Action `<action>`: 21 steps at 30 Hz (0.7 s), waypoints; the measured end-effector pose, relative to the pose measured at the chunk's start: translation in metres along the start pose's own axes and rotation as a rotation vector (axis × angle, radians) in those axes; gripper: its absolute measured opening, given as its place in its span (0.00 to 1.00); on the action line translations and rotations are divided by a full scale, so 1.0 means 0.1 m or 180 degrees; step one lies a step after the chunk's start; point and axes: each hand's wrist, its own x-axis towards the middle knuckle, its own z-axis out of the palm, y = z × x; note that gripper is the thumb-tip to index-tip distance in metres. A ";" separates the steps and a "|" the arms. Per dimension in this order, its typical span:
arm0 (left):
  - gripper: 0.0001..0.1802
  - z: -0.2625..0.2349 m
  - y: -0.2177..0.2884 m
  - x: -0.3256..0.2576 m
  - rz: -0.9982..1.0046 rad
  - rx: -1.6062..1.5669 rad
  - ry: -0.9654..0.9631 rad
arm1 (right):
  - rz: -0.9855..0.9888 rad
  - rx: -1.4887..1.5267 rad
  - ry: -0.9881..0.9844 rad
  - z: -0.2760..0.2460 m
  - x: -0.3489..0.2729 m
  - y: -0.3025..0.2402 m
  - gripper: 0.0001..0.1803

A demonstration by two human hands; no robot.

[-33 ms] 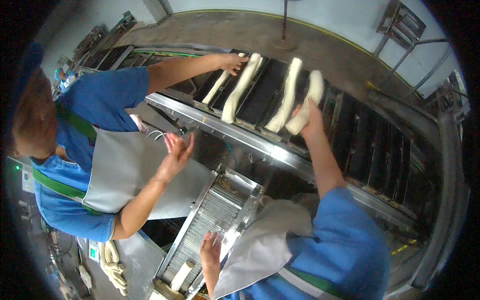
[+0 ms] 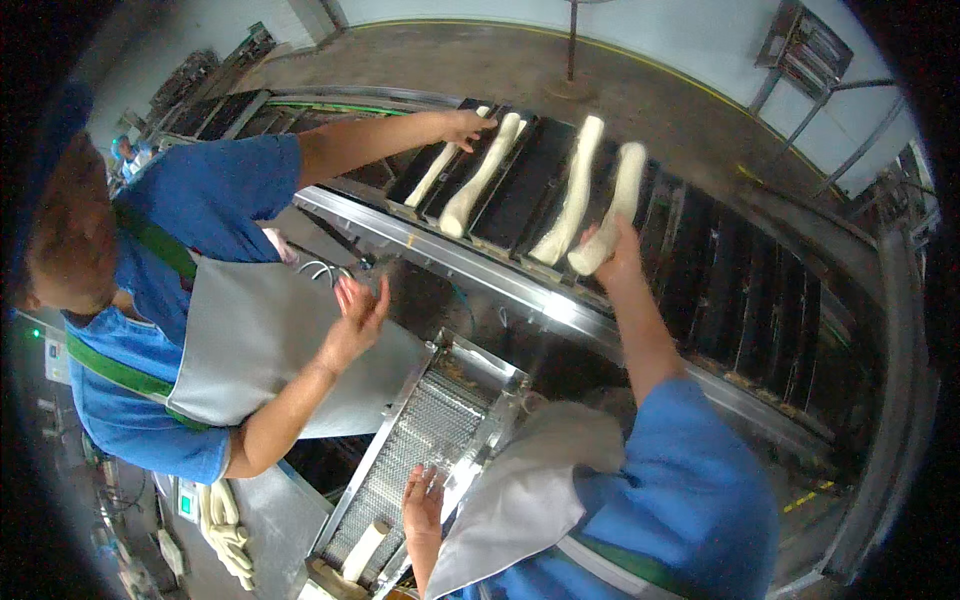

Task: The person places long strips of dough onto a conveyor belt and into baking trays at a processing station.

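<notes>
My right hand (image 2: 617, 252) is wrapped round the near end of a long pale dough roll (image 2: 626, 190), which lies along a dark tray (image 2: 705, 270) on the conveyor. Just left of it, another dough roll (image 2: 572, 190) rests in its own tray, apart from my hand. Low in the view, my left hand (image 2: 423, 508) is held beside the metal mesh belt (image 2: 425, 425), fingers apart and nothing in them. A short dough piece (image 2: 366, 550) sits on that belt's near end, close to my left hand.
At the left, a co-worker in a grey apron (image 2: 270, 345) reaches over the conveyor; their far hand (image 2: 468, 128) is by a dough roll (image 2: 483, 178). Several dough pieces (image 2: 222, 530) lie on a metal table next to a scale (image 2: 187, 500). A metal rail (image 2: 440, 255) edges the conveyor.
The far end of the roll in my right hand has straightened, and its near end has shifted slightly nearer me. The co-worker's roll has slid a little away from the rail. My left hand stays put.
</notes>
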 end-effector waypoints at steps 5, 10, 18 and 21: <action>0.23 -0.13 -0.16 -0.03 0.0292 0.0414 0.0040 | 0.0118 -0.0602 0.0003 -0.36 0.48 0.34 0.19; 0.19 0.08 -0.02 -0.07 -0.0376 -0.0961 0.0251 | 0.0042 -0.2125 0.0570 -0.10 0.79 0.57 0.20; 0.20 0.28 0.06 0.02 -0.0549 -0.0490 0.0465 | -0.1765 -0.3787 0.0553 -0.29 1.17 0.96 0.29; 0.19 0.00 -0.22 0.05 -0.0708 -0.0414 0.0645 | -0.1649 -0.3968 0.0649 -0.22 1.02 1.07 0.35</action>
